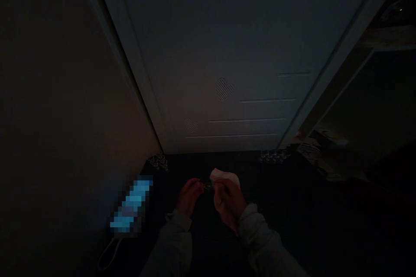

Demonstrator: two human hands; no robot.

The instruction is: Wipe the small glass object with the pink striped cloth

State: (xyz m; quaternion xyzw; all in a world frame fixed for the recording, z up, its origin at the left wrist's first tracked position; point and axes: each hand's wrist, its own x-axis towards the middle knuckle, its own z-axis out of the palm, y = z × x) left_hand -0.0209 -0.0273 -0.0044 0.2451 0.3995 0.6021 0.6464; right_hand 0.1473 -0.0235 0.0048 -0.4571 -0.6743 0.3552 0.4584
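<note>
Low in the middle of the dark frame, the right hand [229,201] is gripping a pale cloth [224,176], while the left hand [189,197] is pinching a small object [208,186], too dim to identify, between them.

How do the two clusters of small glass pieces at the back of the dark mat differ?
The left cluster sits by the wall near the glowing screen; the right cluster sits by the door frame's other side. The right cluster spreads wider in a row; the left cluster is tighter. Both look like small clear glass items, untouched, beyond both hands.
</note>
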